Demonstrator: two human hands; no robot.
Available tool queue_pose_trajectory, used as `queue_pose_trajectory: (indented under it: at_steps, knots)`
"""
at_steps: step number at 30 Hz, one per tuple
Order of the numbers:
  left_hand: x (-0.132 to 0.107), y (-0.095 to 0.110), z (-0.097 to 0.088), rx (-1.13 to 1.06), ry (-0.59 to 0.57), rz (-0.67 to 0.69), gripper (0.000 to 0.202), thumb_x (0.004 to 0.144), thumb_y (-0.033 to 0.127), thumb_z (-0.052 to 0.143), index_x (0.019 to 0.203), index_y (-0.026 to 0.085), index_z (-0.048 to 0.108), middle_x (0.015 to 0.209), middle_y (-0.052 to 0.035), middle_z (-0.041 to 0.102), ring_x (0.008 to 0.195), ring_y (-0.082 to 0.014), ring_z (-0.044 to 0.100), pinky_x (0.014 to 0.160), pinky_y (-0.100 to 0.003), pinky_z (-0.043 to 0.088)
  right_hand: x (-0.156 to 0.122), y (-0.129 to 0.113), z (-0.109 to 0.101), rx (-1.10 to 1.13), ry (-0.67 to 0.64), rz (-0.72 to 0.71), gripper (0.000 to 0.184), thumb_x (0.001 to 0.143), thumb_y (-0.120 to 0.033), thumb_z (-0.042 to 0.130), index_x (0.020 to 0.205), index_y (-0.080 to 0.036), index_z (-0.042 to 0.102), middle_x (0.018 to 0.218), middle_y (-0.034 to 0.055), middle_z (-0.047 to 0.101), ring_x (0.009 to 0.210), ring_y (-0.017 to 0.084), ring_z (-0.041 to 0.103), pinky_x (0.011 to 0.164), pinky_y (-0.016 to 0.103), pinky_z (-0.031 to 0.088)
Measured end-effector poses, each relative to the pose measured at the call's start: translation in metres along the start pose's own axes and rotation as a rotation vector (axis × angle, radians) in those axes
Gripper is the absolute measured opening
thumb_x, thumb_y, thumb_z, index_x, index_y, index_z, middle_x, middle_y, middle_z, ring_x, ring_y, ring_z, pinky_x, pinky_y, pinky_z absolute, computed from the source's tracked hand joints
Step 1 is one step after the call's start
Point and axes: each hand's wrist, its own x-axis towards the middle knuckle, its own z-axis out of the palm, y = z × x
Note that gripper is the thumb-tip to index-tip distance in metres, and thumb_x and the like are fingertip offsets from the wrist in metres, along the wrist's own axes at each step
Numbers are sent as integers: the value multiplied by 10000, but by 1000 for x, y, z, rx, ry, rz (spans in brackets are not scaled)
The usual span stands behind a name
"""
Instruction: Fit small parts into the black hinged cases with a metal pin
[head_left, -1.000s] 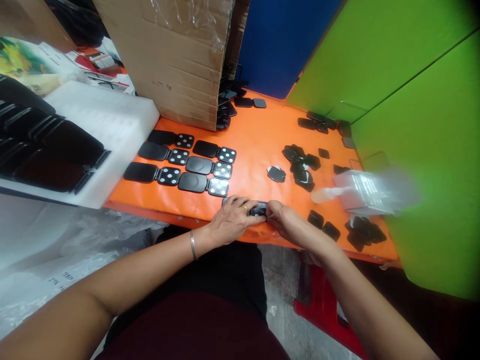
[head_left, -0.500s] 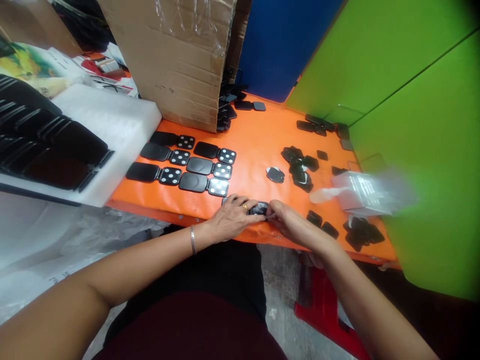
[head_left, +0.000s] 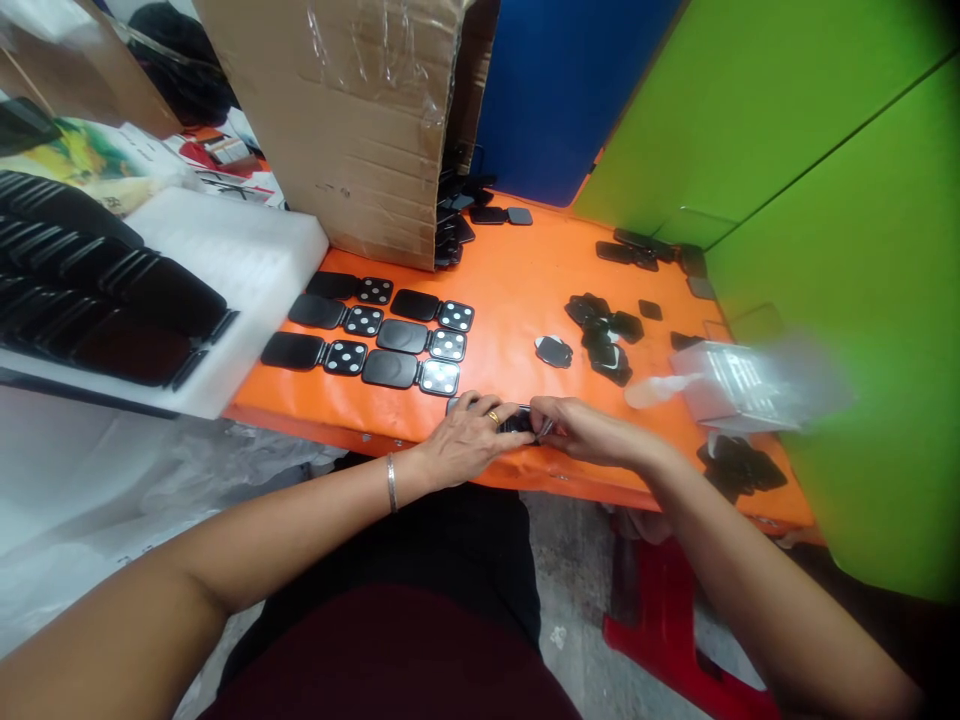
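Near the front edge of the table lies a black hinged case (head_left: 517, 422), opened out and partly covered by my hands. My left hand (head_left: 465, 440) lies over it, thumb on the near side and fingers on the far side, holding it down. My right hand (head_left: 576, 428) is closed in a pinch at the case's right end, on a small thin piece that I cannot make out. To the left lie several opened cases (head_left: 345, 357) in two columns, each a plain black half beside a square with pale round dots. A loose dark oval piece (head_left: 553, 350) lies beyond my right hand.
On the orange table (head_left: 510, 300) are a pile of dark pieces (head_left: 600, 330), another pile (head_left: 739, 465) and a blurred clear box (head_left: 720, 385). A cardboard box (head_left: 360, 130) stands behind; white foam (head_left: 277, 235) with black plates (head_left: 97, 300) is left. Green panels (head_left: 847, 200) border the right.
The view has shifted slightly. My right hand has turned a little at the end of the case, its fingers still pinched. My left hand stays on the case.
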Motion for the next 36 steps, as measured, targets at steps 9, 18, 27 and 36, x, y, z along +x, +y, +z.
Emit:
queue_pose_trajectory:
  at_steps: [9,18,27,36]
  knots:
    - [2,-4,-2,17,13,50,352,961,221,439,1271,358,536,1218,-61,538,1058,-235,469,850,-393,332,-7,-13,21,-10,197,64,162,739,-62,451,748,-213,392,735,0,512,627,124,459,559,231,360]
    - [4,-4,-5,61,9,74,367,943,233,452,1272,380,524,1228,-54,537,1003,-238,484,804,-391,327,-22,-8,11,105,30,171,141,678,-108,588,729,-201,495,676,-21,562,596,126,511,541,240,390]
    - [-1,-7,2,5,37,78,338,963,247,454,1271,361,536,1215,-49,570,1056,-228,485,867,-382,328,-51,6,45,601,472,241,319,744,-462,711,802,-195,546,863,66,664,772,199,636,731,351,533]
    - [-1,-6,2,-54,62,59,299,971,249,445,1241,302,561,1201,-52,587,1095,-234,484,897,-397,349,-20,4,59,246,530,148,125,877,-334,511,887,-210,496,828,49,607,699,178,585,651,322,503]
